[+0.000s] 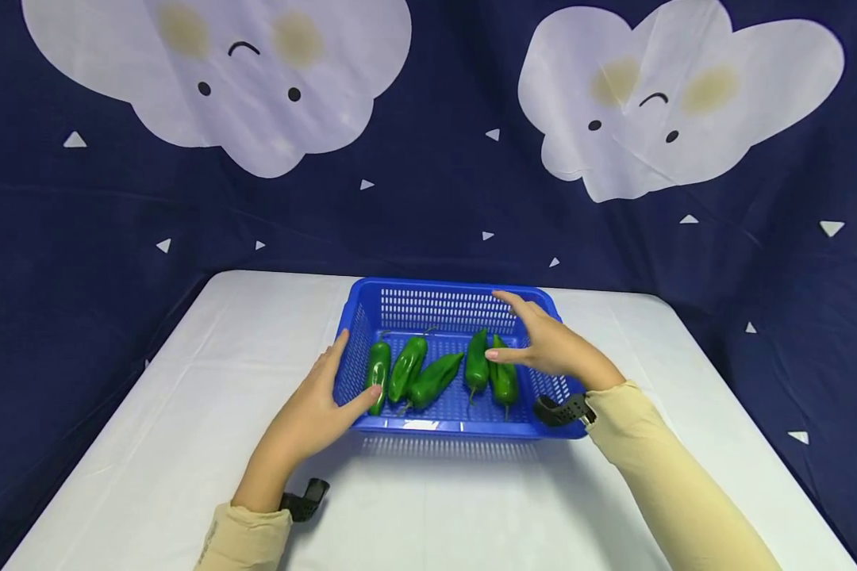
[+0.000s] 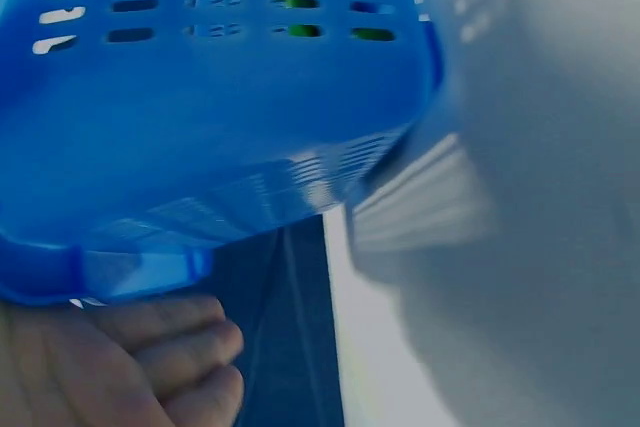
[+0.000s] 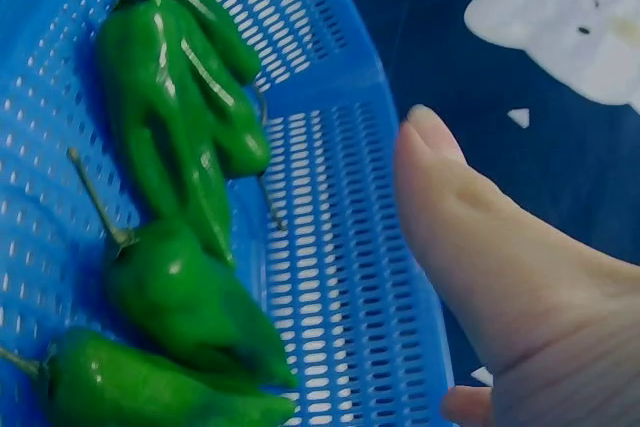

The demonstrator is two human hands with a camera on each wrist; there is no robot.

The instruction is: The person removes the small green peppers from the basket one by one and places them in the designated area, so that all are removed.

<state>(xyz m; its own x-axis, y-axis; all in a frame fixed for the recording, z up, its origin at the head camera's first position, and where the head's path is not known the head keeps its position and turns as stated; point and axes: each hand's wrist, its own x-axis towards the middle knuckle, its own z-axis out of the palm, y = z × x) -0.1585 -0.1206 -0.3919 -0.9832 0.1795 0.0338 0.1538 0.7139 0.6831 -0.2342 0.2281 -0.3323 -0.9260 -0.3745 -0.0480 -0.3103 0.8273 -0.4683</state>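
Note:
A blue plastic basket [image 1: 464, 429] with slotted walls holds several green peppers [image 1: 428, 381], long and glossy with thin stems. At its left end is my left hand [image 1: 317, 412], fingers extended along the outside and thumb reaching inward over the near-left corner. The left wrist view has those fingers [image 2: 190, 347] loosely straight beside the rim; whether they touch it I cannot tell. My right hand [image 1: 546, 337] is over the basket's right end, thumb and fingers spread apart with nothing between them. From the right wrist view, peppers [image 3: 190, 297] lie along the basket floor.
A white-covered table [image 1: 150, 412] extends around the basket. Behind it hangs a dark blue cloth [image 1: 428, 214] with clouds and small triangles. Dark bands [image 1: 305, 501] are worn at both wrists.

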